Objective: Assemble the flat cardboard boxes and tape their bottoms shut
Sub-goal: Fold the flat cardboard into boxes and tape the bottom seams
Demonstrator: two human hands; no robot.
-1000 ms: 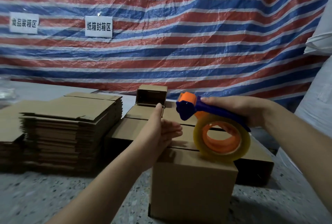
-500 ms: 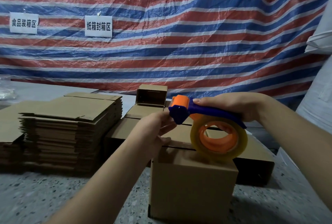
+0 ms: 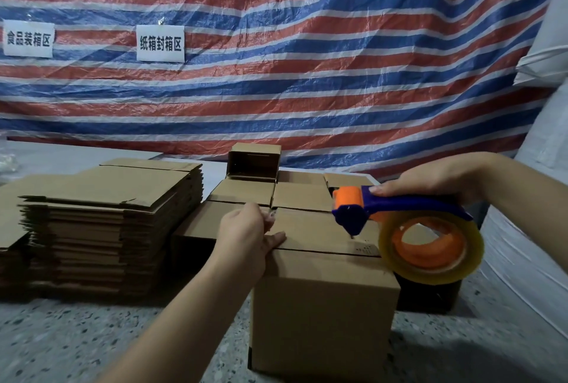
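The cardboard box [image 3: 322, 309] stands on the speckled bench [image 3: 61, 345], near the front, its top flaps folded shut with a dark seam running across between them. The left hand [image 3: 246, 238] rests on the box's left top edge, thumb lying flat by the seam; its fingers are curled near the far flap, possibly pinching a tape end, though that is too small to tell. The right hand [image 3: 436, 176] grips the blue handle of the tape dispenser [image 3: 399, 222], whose clear tape roll sits at the box's right top edge. Behind are more assembled boxes [image 3: 246, 192]; to the left, a stack of flat cartons [image 3: 107, 229]. A striped tarp [image 3: 292, 59] hangs behind.
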